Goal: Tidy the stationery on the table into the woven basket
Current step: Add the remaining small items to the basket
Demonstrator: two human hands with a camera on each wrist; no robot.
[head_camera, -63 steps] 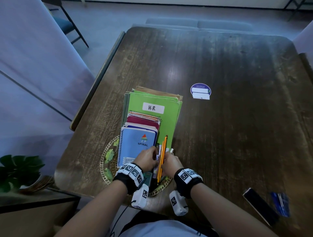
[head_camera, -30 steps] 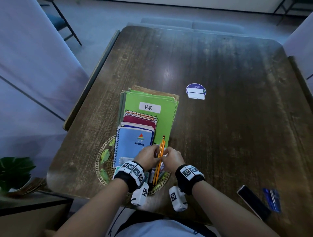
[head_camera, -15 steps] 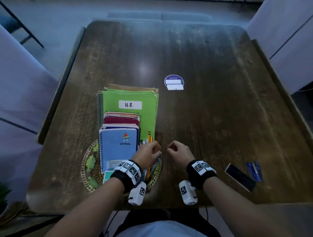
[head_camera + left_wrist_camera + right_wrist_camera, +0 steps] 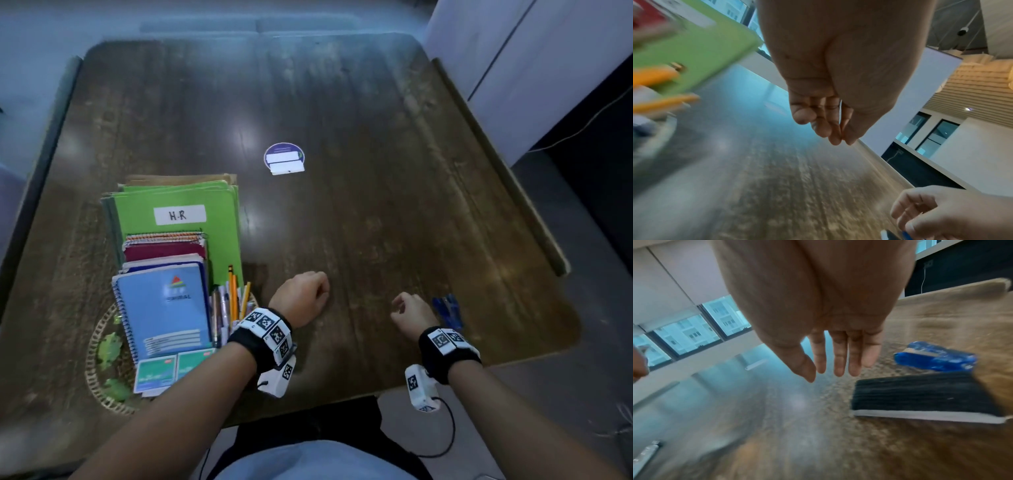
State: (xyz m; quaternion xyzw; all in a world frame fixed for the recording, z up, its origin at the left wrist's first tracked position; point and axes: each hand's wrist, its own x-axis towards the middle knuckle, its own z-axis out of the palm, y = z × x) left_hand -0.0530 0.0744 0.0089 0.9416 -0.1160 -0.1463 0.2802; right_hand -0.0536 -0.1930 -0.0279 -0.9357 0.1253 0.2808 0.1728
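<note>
Both hands have left the pencils. R hand (image 4: pixel 818 318) moved right, fingers loose, nothing held, near the glossy blue stapler (image 4: pixel 935 356) & flat black eraser (image 4: pixel 920 394). L hand (image 4: pixel 301 298) loosely curled, empty, over the wood table (image 4: pixel 376 120). Pencils (image 4: pixel 233 294) & notebooks (image 4: pixel 164 308) sit in the round woven basket (image 4: pixel 96 342), w/ green folder (image 4: pixel 178 205) behind.

The room is dim and bluish around me. A pale glare lies on the dark table (image 4: pixel 342 222) from light above. In both wrist views the windows (image 4: pixel 694 331) are bright and the table is smeared by motion blur. The green folder (image 4: pixel 694 53) is out of focus. The edges of the head view bend.
</note>
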